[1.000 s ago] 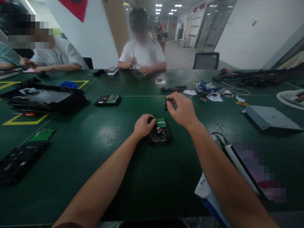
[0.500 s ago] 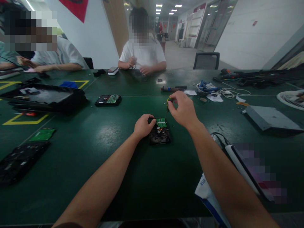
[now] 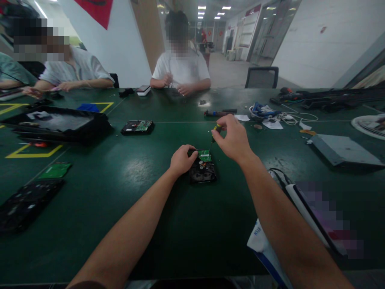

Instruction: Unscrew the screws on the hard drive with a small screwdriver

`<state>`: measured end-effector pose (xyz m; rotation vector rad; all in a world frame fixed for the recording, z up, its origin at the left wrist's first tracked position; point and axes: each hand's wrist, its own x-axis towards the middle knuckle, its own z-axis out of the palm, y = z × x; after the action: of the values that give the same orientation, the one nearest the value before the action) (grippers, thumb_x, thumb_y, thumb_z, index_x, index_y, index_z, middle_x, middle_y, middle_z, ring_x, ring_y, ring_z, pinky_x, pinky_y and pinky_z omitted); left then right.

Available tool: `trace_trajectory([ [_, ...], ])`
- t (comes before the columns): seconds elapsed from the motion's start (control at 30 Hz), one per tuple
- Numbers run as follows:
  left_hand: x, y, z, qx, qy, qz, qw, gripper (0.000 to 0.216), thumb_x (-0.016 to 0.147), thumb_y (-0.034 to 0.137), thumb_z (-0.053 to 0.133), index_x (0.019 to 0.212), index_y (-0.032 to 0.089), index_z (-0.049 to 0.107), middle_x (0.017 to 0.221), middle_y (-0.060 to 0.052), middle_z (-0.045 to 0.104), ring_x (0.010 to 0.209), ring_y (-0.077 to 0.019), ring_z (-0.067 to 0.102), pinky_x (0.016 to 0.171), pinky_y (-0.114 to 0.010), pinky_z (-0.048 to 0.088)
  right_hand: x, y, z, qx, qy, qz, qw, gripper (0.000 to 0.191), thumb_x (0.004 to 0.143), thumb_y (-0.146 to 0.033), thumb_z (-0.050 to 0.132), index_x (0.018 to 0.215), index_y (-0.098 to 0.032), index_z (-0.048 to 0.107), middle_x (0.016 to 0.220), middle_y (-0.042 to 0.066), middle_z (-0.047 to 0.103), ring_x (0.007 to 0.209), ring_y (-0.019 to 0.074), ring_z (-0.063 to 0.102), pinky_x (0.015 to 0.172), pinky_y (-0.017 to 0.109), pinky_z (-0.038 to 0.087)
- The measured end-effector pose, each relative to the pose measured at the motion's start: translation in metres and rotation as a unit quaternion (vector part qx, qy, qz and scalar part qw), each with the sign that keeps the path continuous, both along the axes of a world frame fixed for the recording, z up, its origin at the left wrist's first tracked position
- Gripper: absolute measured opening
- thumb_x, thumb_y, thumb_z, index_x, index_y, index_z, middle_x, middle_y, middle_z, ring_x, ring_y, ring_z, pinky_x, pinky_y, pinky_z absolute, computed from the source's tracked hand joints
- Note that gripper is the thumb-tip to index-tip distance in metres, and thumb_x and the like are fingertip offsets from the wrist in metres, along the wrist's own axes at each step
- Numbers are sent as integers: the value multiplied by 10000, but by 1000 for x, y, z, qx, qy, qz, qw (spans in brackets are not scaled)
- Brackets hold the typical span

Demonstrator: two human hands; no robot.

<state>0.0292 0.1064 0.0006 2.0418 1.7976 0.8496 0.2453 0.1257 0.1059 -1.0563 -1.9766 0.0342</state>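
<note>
A black device casing (image 3: pixel 202 174) with a green circuit board (image 3: pixel 205 155) at its far end lies on the dark green table in front of me. My left hand (image 3: pixel 183 159) grips its far left side, thumb by the board. In my right hand (image 3: pixel 231 134) is a screwdriver (image 3: pixel 215 131) with a yellow and black handle, pinched between fingers and thumb. Its thin shaft points down to the right edge of the board; whether the tip sits in a screw is too small to tell.
A similar opened casing (image 3: pixel 137 127) lies farther left. Nearer left are a loose green board (image 3: pixel 55 170) and a black housing (image 3: pixel 28 204). A black tray (image 3: pixel 57 122) stands behind them. At right are a grey metal box (image 3: pixel 345 150), cables (image 3: pixel 264 110) and a tablet-like device (image 3: pixel 319 216). Two people sit opposite.
My right fingers have turned slightly and the screwdriver handle is tilted differently, leaning more to the right. My left hand and the casing stay in place. The person at left has shifted their hands.
</note>
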Motion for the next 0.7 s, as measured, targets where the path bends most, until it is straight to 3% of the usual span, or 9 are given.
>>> trace_trajectory([
  [0.27,-1,1,-1,-1,-6,-3,1000,261,973,401,603,1155,240,696,1182,-70,717,1068,-244,667,941,-379,523,-2,-4,4,12,-12,7,1000,99,915,-246,597,1013,-237,589,1046,96,654,975,267,625,896,454,494],
  [0.47,-1,1,-1,-5,-8,-1,1000,254,965,384,615,1154,237,699,1186,-81,714,1092,-250,661,956,-387,521,-1,0,1,1,16,-13,1000,103,916,-302,625,988,-245,578,972,73,679,912,258,635,835,430,506],
  [0.7,-1,1,0,-1,-9,-2,1000,234,959,368,620,1139,242,702,1175,-72,718,1089,-246,661,953,-385,517,-3,-5,4,20,-10,-8,1000,108,920,-245,598,1027,-231,605,1053,105,670,1017,280,626,906,453,497],
])
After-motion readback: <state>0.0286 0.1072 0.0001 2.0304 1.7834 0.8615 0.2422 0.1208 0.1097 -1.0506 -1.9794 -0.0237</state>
